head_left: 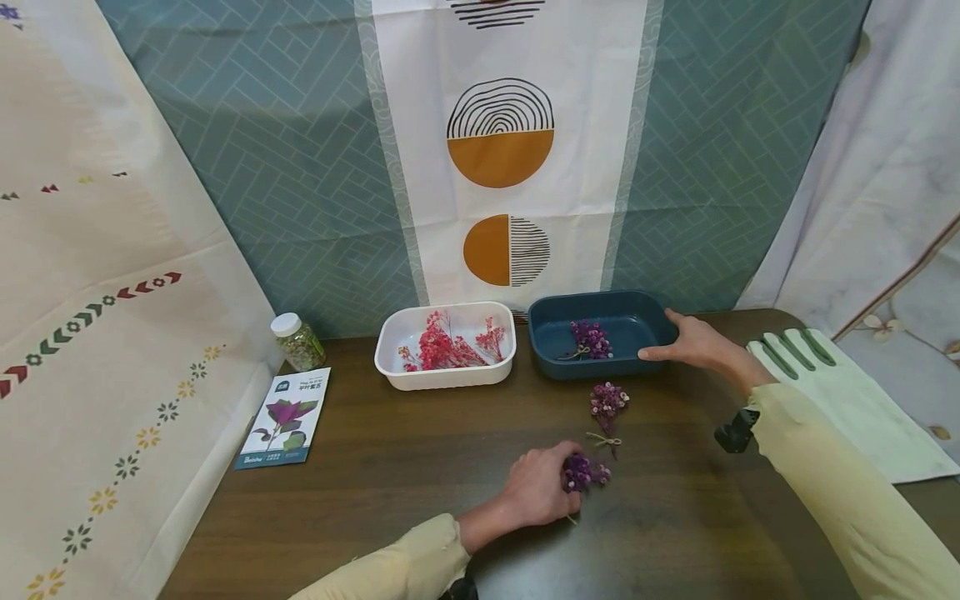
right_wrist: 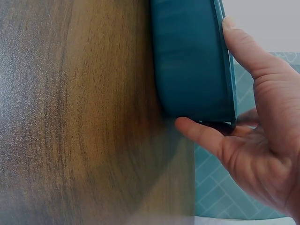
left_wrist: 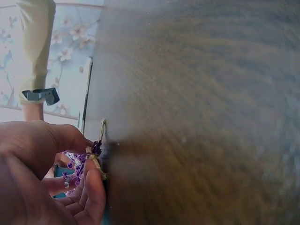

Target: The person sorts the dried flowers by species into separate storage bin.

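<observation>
My left hand [head_left: 542,486] pinches a small bunch of purple dried flowers [head_left: 577,473] just above the table. In the left wrist view, thumb and fingertips hold its twine-tied stem [left_wrist: 96,157]. A second purple bunch [head_left: 609,402], also tied with twine, lies on the table beyond that hand. My right hand [head_left: 699,343] grips the right end of a dark blue tray [head_left: 551,364], thumb on the rim. Its fingers bear against the tray's end wall [right_wrist: 199,89] in the right wrist view. Another purple bunch [head_left: 592,339] lies inside the tray.
Left of the blue tray stands a white tray [head_left: 450,381] with pink-red dried flowers [head_left: 442,346]. A lidded jar [head_left: 298,342] and a flower-printed packet [head_left: 285,418] are at the far left. Pale green gloves [head_left: 847,396] lie at the right edge. Fabric hangs behind the table.
</observation>
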The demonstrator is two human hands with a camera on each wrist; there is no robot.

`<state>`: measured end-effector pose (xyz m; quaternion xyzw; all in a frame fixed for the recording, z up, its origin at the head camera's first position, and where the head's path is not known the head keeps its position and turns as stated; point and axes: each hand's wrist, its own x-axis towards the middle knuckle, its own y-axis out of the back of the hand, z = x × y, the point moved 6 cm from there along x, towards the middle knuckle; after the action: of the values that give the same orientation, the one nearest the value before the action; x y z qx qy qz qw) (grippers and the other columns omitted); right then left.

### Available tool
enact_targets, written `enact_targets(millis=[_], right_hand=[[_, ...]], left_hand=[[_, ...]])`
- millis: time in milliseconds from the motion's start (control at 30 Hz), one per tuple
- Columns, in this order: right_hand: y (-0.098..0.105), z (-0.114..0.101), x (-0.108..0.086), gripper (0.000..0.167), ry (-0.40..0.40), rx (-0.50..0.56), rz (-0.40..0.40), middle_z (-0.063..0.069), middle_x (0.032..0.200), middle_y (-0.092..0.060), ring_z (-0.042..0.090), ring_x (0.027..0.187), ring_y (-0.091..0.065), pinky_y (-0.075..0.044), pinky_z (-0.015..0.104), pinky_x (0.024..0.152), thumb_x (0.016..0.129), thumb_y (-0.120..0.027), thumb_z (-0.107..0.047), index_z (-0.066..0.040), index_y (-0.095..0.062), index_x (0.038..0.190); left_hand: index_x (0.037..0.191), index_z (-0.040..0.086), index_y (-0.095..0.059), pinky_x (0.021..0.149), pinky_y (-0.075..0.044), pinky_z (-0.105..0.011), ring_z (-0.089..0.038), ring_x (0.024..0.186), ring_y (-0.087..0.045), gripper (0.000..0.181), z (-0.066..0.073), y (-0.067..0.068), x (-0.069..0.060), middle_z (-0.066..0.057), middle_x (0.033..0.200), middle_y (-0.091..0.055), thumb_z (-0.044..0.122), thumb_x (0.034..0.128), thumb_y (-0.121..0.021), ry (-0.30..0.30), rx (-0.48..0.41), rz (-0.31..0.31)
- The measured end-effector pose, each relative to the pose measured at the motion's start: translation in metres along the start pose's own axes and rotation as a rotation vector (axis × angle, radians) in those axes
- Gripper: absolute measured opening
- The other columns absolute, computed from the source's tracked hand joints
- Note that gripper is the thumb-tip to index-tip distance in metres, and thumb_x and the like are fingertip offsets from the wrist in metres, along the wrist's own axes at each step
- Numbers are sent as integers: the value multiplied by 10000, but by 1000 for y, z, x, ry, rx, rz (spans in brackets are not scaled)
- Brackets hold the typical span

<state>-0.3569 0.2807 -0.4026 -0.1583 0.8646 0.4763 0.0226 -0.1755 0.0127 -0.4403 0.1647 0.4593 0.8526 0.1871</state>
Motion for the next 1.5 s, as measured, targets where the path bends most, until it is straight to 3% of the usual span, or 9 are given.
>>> enact_targets(millis=[267,567,1100,1500], right_hand=[[0,0,0,1236,-3,1,-1,448,1513,-127,599,1365,-211,-284,690,1055,837,-724,-605,165,-32,1513],[0,1,1,1237,-1,0,1,448,1513,-131,601,1361,-221,-289,692,1050,836,-723,-606,162,-31,1515],[0,3,2,1249,-7,5,5,447,1515,-127,598,1363,-220,-283,691,1054,828,-726,-615,164,-31,1514],[-1,4,3,1219,-1,-2,6,447,1515,-129,596,1364,-221,-280,687,1060,848,-718,-595,161,-32,1515]], left_hand=[[1236,155,-635,480,-381,-207,-25,575,-469,527,-2,3,2,113,689,-526,110,730,-776,-21,-70,-25],[1246,137,-626,481,-379,-195,-14,586,-475,508,-2,15,12,100,696,-540,117,760,-773,-40,-97,8],[1282,144,-604,507,-406,-193,-38,607,-512,501,-4,53,49,66,733,-586,149,818,-795,-34,-133,95],[1341,141,-576,497,-416,-208,-62,607,-529,548,-9,68,75,36,760,-610,151,835,-788,-22,-131,129]])
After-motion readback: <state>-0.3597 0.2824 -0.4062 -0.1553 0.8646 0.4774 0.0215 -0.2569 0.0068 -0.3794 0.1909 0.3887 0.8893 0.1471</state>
